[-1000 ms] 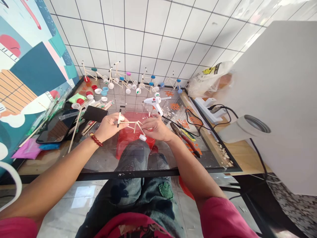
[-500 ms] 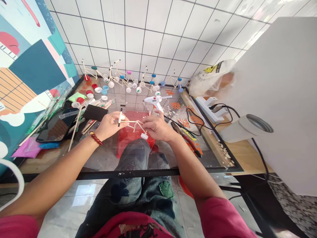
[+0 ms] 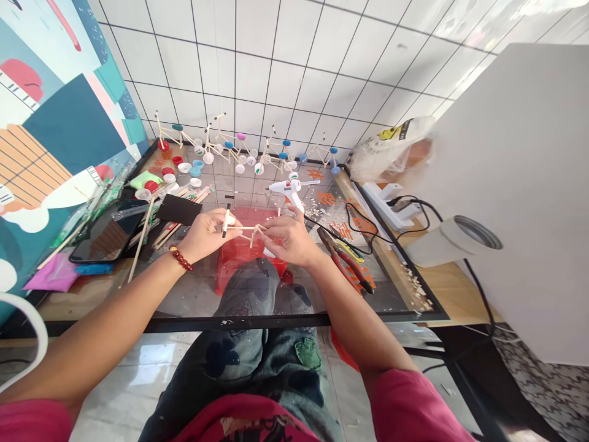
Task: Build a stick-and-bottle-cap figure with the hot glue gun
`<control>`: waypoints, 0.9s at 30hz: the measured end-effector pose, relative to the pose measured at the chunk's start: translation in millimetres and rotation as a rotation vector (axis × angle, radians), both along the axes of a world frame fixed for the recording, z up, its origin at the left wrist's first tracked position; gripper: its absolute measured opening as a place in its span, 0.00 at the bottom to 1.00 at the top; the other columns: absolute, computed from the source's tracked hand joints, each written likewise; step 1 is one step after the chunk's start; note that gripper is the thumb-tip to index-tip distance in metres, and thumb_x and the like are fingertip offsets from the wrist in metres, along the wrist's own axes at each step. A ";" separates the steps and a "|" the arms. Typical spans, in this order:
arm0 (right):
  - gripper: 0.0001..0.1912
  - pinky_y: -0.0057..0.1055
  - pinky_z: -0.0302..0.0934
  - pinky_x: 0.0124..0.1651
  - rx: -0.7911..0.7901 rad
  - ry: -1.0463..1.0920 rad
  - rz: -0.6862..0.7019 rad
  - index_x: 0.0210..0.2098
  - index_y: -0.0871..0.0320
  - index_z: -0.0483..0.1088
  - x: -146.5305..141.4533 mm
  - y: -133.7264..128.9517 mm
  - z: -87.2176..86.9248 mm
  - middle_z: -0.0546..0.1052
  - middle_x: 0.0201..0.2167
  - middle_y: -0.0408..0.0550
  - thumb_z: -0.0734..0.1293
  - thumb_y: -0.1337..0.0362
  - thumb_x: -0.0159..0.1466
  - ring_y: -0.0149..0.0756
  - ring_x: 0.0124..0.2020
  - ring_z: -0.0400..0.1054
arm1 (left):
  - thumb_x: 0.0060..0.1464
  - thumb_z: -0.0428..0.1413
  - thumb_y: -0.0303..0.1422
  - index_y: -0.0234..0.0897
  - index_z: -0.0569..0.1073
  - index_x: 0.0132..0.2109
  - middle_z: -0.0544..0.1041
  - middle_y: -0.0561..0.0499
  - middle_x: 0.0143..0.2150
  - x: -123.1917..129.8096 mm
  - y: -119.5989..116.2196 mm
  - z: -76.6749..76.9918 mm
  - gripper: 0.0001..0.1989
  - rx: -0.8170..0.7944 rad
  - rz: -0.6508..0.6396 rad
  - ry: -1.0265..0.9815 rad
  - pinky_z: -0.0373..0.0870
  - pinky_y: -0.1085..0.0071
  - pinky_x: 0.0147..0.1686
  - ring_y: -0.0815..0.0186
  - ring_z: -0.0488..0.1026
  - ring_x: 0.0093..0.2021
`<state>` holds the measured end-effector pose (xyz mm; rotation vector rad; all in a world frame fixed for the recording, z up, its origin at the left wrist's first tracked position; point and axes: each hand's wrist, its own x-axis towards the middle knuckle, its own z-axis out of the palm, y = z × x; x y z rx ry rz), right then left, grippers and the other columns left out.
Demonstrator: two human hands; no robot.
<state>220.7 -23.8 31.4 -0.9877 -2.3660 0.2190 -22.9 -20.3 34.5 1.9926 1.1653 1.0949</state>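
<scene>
While both sides were engaged, the workpiece, a small stick frame (image 3: 248,228), was held above the glass-topped counter (image 3: 188,301), nearer to me than the glue gun (image 3: 283,187). My left grip (image 3: 207,233) was closed on the frame beside its crossbar (image 3: 226,221). My right grip (image 3: 292,239) pinched the opposite end with the fingertips, at the point where the sticks met.

Assembly status, in my judgement: partial. The crossbar appeared joined to the left end of the long stick, and shorter members branched from the right end. For comparison, a row of stick models (image 3: 283,155) stood along the tiled wall, fitted with round caps at the base and coloured caps higher up. No coloured cap was visible on the frame in my grip; by that comparison, this fitting was outstanding. Loose caps (image 3: 184,167) lay at the left rear of the counter, uninstalled.

Appearance: the sticks were thin, straight and pale. The crossbar had dark ends and ran across the line of the long stick, which was nearly level. One short leg sloped down from the joint. A white edge below my right fingers was probably a cap; the hand covered most of it, so its attachment could not be confirmed.
</scene>
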 end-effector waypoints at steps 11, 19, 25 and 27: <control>0.12 0.45 0.46 0.59 0.077 0.002 -0.093 0.38 0.50 0.81 -1.7 7.1 -13.1 0.78 0.41 0.49 0.68 0.53 0.68 0.40 0.45 0.69 | 0.51 0.64 0.44 0.38 0.81 0.31 0.80 0.48 0.35 -2.5 -0.6 -0.7 0.13 0.006 0.016 0.009 0.72 0.69 0.37 0.63 0.76 0.34; 0.07 0.44 0.44 0.59 0.084 0.014 -0.112 0.36 0.52 0.78 2.9 10.1 -13.7 0.82 0.43 0.47 0.69 0.58 0.67 0.39 0.45 0.73 | 0.51 0.63 0.44 0.37 0.81 0.30 0.80 0.47 0.34 -3.5 -0.7 0.3 0.14 -0.004 0.024 0.026 0.72 0.69 0.37 0.62 0.76 0.35; 0.10 0.41 0.46 0.53 0.032 0.049 -0.121 0.35 0.54 0.77 -5.2 6.5 -12.2 0.83 0.32 0.45 0.66 0.57 0.69 0.36 0.36 0.72 | 0.50 0.63 0.44 0.38 0.81 0.30 0.80 0.47 0.34 -1.7 0.1 -0.5 0.13 0.004 0.028 0.012 0.72 0.68 0.37 0.62 0.76 0.35; 0.10 0.40 0.46 0.53 0.009 0.065 -0.118 0.36 0.54 0.77 -5.8 5.8 -11.5 0.83 0.31 0.44 0.66 0.59 0.69 0.34 0.34 0.72 | 0.50 0.63 0.43 0.38 0.81 0.29 0.80 0.48 0.33 -1.1 -0.1 -0.1 0.13 0.006 0.031 0.013 0.72 0.68 0.37 0.62 0.76 0.35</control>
